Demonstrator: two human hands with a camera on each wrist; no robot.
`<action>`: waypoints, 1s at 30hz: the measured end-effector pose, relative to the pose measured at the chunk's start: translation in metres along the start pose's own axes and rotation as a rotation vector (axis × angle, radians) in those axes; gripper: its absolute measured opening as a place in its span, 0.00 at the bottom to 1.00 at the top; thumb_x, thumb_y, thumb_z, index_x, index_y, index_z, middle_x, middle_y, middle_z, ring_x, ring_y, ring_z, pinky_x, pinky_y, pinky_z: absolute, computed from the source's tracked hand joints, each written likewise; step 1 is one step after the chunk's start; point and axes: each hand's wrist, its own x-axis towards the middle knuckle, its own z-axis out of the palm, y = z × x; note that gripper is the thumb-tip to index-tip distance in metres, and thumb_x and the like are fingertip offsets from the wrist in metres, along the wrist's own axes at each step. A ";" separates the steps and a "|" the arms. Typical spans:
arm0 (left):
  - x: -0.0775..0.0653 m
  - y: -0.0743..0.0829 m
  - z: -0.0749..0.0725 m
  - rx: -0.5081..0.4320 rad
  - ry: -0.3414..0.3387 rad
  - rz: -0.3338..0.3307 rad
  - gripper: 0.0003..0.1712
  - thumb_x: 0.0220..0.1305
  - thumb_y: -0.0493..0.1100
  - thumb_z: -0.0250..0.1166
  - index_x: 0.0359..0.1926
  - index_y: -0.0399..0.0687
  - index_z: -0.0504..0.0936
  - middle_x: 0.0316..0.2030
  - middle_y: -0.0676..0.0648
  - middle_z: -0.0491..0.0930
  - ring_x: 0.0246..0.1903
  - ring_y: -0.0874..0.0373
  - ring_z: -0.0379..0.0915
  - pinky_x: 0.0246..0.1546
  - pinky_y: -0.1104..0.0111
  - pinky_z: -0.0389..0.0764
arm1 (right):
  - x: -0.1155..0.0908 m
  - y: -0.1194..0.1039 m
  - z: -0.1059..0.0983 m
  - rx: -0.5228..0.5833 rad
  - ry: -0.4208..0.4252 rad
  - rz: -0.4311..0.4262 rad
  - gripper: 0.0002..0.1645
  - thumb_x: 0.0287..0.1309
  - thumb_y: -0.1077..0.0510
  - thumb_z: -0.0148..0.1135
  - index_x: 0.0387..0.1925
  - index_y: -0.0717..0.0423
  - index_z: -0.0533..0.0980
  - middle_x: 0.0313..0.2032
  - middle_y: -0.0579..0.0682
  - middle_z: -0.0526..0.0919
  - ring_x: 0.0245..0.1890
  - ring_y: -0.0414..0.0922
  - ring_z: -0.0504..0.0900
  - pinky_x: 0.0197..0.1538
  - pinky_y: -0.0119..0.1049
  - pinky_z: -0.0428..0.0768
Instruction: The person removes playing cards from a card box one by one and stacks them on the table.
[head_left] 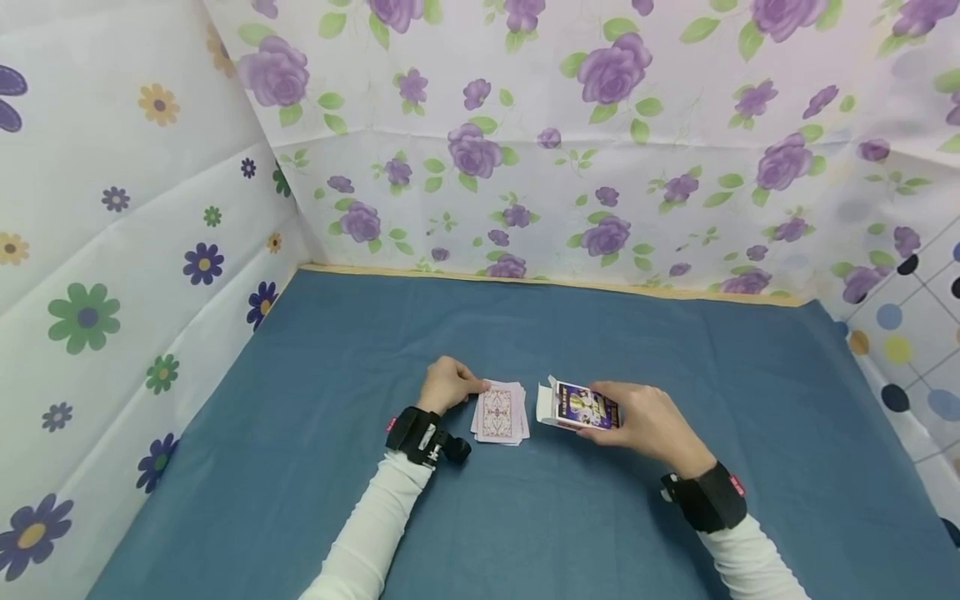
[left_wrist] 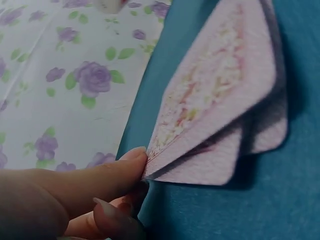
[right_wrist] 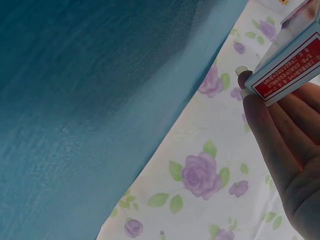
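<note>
A small fanned stack of playing cards point(head_left: 498, 413), backs up with a reddish ornate pattern, is in front of me on the blue cloth. My left hand point(head_left: 447, 385) pinches the stack's upper left corner between thumb and fingers. In the left wrist view the cards point(left_wrist: 215, 85) spread apart away from the pinched corner, and the left hand point(left_wrist: 95, 195) shows at the lower left. To the right, my right hand point(head_left: 645, 421) grips a card box point(head_left: 587, 406) with a dark printed face. Its white flap end stands open toward the cards. The right wrist view shows the box's red side panel point(right_wrist: 292, 65) above the fingers point(right_wrist: 270, 135).
Blue cloth point(head_left: 525, 517) covers the table, with a yellowish strip point(head_left: 420, 271) along its far edge. Flowered sheets point(head_left: 480, 150) rise behind it and at the left. A dotted sheet point(head_left: 907, 358) hangs at the right. Black straps with cameras are on both wrists.
</note>
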 end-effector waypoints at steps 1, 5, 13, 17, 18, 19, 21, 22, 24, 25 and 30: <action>-0.001 0.000 0.001 0.010 0.013 0.007 0.09 0.54 0.43 0.74 0.24 0.41 0.88 0.14 0.49 0.77 0.15 0.60 0.67 0.18 0.71 0.66 | 0.000 0.000 0.000 -0.001 -0.002 0.000 0.39 0.44 0.36 0.74 0.53 0.55 0.80 0.44 0.51 0.86 0.33 0.37 0.79 0.35 0.34 0.75; -0.004 0.002 0.005 0.021 0.061 0.028 0.10 0.55 0.42 0.73 0.27 0.38 0.85 0.19 0.46 0.78 0.17 0.59 0.69 0.19 0.71 0.67 | 0.001 -0.002 0.001 0.002 -0.011 0.000 0.39 0.44 0.35 0.73 0.54 0.55 0.79 0.44 0.51 0.86 0.33 0.37 0.79 0.35 0.34 0.75; -0.023 0.025 0.004 -0.080 -0.071 0.288 0.12 0.64 0.46 0.66 0.42 0.43 0.81 0.27 0.41 0.80 0.22 0.59 0.69 0.25 0.70 0.68 | 0.001 -0.003 0.001 0.004 -0.007 -0.010 0.39 0.44 0.35 0.73 0.54 0.55 0.79 0.44 0.51 0.86 0.32 0.37 0.78 0.34 0.33 0.74; -0.039 0.050 0.008 -0.086 -0.228 0.411 0.09 0.66 0.45 0.64 0.41 0.48 0.86 0.27 0.45 0.80 0.22 0.61 0.67 0.26 0.72 0.65 | 0.002 -0.004 -0.001 -0.002 0.018 -0.040 0.39 0.44 0.35 0.74 0.53 0.55 0.79 0.43 0.51 0.86 0.32 0.38 0.80 0.34 0.33 0.76; -0.042 0.054 0.010 -0.078 -0.242 0.413 0.09 0.66 0.45 0.64 0.40 0.47 0.87 0.25 0.45 0.79 0.22 0.60 0.65 0.25 0.72 0.63 | 0.002 -0.005 -0.002 -0.003 0.024 -0.047 0.39 0.44 0.36 0.74 0.53 0.55 0.79 0.43 0.51 0.86 0.33 0.38 0.81 0.34 0.34 0.76; -0.045 0.057 0.013 -0.063 -0.238 0.400 0.08 0.65 0.46 0.64 0.38 0.48 0.87 0.24 0.48 0.77 0.22 0.61 0.63 0.25 0.72 0.62 | 0.002 -0.006 -0.003 -0.007 0.028 -0.053 0.39 0.43 0.36 0.74 0.53 0.55 0.79 0.44 0.52 0.86 0.33 0.39 0.82 0.34 0.34 0.76; -0.048 0.061 0.019 -0.046 -0.220 0.365 0.08 0.64 0.46 0.66 0.33 0.48 0.87 0.21 0.52 0.71 0.20 0.61 0.60 0.23 0.72 0.58 | 0.002 -0.008 -0.005 -0.010 0.033 -0.060 0.39 0.43 0.36 0.75 0.53 0.55 0.79 0.44 0.52 0.86 0.35 0.42 0.83 0.35 0.36 0.78; -0.050 0.062 0.022 -0.048 -0.216 0.347 0.09 0.63 0.46 0.66 0.31 0.47 0.86 0.20 0.52 0.69 0.19 0.61 0.59 0.23 0.72 0.57 | 0.002 -0.010 -0.006 -0.011 0.031 -0.062 0.39 0.42 0.37 0.75 0.53 0.55 0.80 0.44 0.52 0.86 0.36 0.43 0.84 0.36 0.37 0.78; -0.052 0.064 0.026 -0.053 -0.225 0.310 0.10 0.63 0.45 0.66 0.27 0.46 0.84 0.17 0.53 0.68 0.16 0.62 0.60 0.20 0.73 0.57 | 0.002 -0.012 -0.007 -0.011 0.028 -0.064 0.39 0.42 0.37 0.75 0.53 0.54 0.80 0.45 0.52 0.86 0.38 0.44 0.84 0.37 0.39 0.79; -0.052 0.064 0.027 -0.061 -0.236 0.295 0.11 0.63 0.44 0.66 0.25 0.45 0.83 0.16 0.53 0.68 0.15 0.63 0.60 0.18 0.73 0.58 | 0.002 -0.013 -0.008 -0.011 0.026 -0.064 0.39 0.42 0.37 0.75 0.53 0.54 0.80 0.45 0.52 0.86 0.38 0.44 0.85 0.37 0.39 0.80; -0.050 0.063 0.030 -0.130 -0.304 0.284 0.14 0.61 0.38 0.65 0.19 0.39 0.82 0.10 0.53 0.69 0.08 0.66 0.58 0.13 0.75 0.59 | 0.001 -0.015 -0.009 -0.016 0.038 -0.072 0.40 0.41 0.36 0.76 0.53 0.53 0.79 0.45 0.52 0.86 0.38 0.44 0.85 0.37 0.39 0.80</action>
